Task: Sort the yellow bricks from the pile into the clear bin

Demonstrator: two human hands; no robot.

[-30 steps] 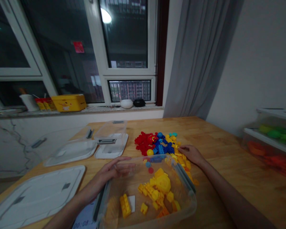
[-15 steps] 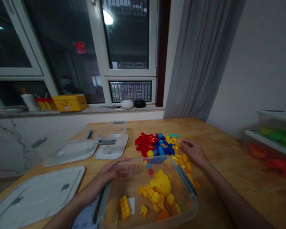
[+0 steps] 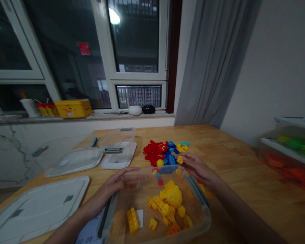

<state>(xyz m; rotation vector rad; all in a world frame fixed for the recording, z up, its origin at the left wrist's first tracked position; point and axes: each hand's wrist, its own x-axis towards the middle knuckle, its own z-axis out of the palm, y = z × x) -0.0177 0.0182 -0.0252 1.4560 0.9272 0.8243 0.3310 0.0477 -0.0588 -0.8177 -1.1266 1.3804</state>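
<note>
A clear plastic storage box with dark grey side latches stands in front of me, tilted a little, with yellow toy blocks inside. My left hand grips its far left corner, fingers over the rim. Just beyond the far right rim, my right hand pinches a small yellow block between thumb and fingertips. Behind the box lies a pile of red pieces, blue blocks and yellow pieces. My right hand hides part of the yellow ones. A yellow ball sits at the pile's near edge.
White lids lie on the left of the wooden table, two more behind with clear boxes standing on them. Stacked boxes of green and red pieces stand at far right. A yellow box is on the windowsill.
My right hand has moved left and nearer from the pile's right side, and now has a yellow block in its fingers. My left hand stays on the box.
</note>
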